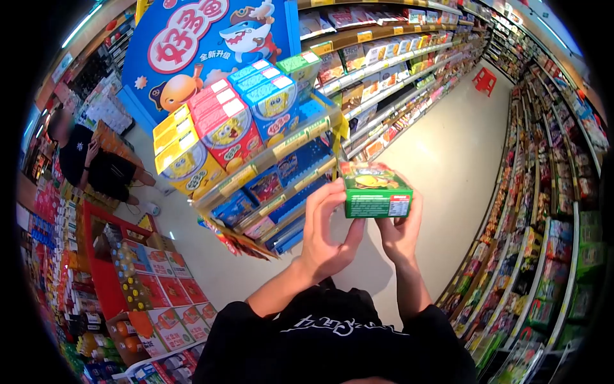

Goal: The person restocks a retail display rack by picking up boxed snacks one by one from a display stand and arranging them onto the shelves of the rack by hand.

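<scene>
Both of my hands hold a small green snack box [377,203] in front of my chest, over the aisle floor. My left hand [327,227] grips its left side with thumb and fingers curved. On the right side, the fingers of my right hand [404,232] wrap round the edge, with the thumb below. Small print and a white label show on the side facing me, and the top carries a yellow picture. Just left of my hands stands a display rack with yellow boxes [181,157], pink boxes [224,121] and blue boxes [274,99] on its top shelf.
Another green box [299,69] stands at the rack's right end. A blue sign [211,45] rises behind it. Stocked shelves line the right side [543,256] and the back. A red stool [484,82] is far down the aisle. At left, a person [89,153] is near stacked cartons [169,288].
</scene>
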Available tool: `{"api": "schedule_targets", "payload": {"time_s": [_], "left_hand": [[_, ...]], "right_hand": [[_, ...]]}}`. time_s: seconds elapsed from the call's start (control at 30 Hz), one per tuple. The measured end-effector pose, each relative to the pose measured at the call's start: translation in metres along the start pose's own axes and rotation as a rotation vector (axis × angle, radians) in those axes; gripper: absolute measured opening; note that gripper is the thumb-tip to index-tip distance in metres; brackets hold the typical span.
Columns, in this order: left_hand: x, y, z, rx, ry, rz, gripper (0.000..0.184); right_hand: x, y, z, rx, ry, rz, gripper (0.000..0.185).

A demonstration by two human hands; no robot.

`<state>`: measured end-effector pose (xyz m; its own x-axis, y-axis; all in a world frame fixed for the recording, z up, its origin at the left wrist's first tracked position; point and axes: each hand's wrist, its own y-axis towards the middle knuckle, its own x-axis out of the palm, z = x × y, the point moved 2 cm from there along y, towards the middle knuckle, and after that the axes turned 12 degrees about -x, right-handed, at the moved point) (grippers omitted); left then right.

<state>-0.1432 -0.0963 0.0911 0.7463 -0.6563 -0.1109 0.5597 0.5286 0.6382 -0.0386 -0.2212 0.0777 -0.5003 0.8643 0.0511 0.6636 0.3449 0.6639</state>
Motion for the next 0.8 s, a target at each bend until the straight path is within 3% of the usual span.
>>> {"api": "schedule_targets", "payload": {"time_s": [0.07, 0.2, 0.27, 0.33, 0.4, 0.47, 0.6, 0.67, 0.77, 0.8], "left_hand": [[0.007, 0.034, 0.002, 0.056, 0.046, -0.013, 0.060], [0.007, 0.093, 0.009, 0.134, 0.239, -0.012, 0.065], [0.011, 0.118, 0.004, 0.169, 0.316, 0.069, 0.069], [0.010, 0.148, 0.003, 0.216, 0.471, 0.087, 0.062], [0.012, 0.172, -0.002, 0.191, 0.613, 0.077, 0.056], [0.012, 0.194, -0.003, 0.129, 0.766, 0.072, 0.054], [0.008, 0.232, -0.013, 0.060, 1.075, 0.109, 0.055], [0.011, 0.243, -0.011, 0.011, 1.248, 0.076, 0.056], [0.007, 0.256, -0.022, -0.060, 1.376, 0.045, 0.053], [0.005, 0.260, -0.024, -0.101, 1.390, 0.043, 0.052]], "right_hand": [[-0.006, 0.032, 0.022, -0.072, -0.087, -0.042, 0.061], [-0.003, 0.099, 0.048, -0.049, 0.055, -0.050, 0.063], [0.000, 0.132, 0.068, -0.159, 0.052, -0.118, 0.073], [0.006, 0.167, 0.085, -0.260, -0.028, -0.217, 0.071], [0.020, 0.196, 0.095, -0.122, 0.078, -0.221, 0.065], [0.032, 0.226, 0.099, 0.001, 0.183, -0.372, 0.061], [0.049, 0.267, 0.142, -0.051, 0.116, -0.636, 0.059], [0.058, 0.281, 0.159, -0.192, 0.136, -0.699, 0.063], [0.072, 0.292, 0.175, -0.017, 0.196, -0.806, 0.063], [0.077, 0.293, 0.177, -0.060, 0.184, -0.801, 0.063]]}}
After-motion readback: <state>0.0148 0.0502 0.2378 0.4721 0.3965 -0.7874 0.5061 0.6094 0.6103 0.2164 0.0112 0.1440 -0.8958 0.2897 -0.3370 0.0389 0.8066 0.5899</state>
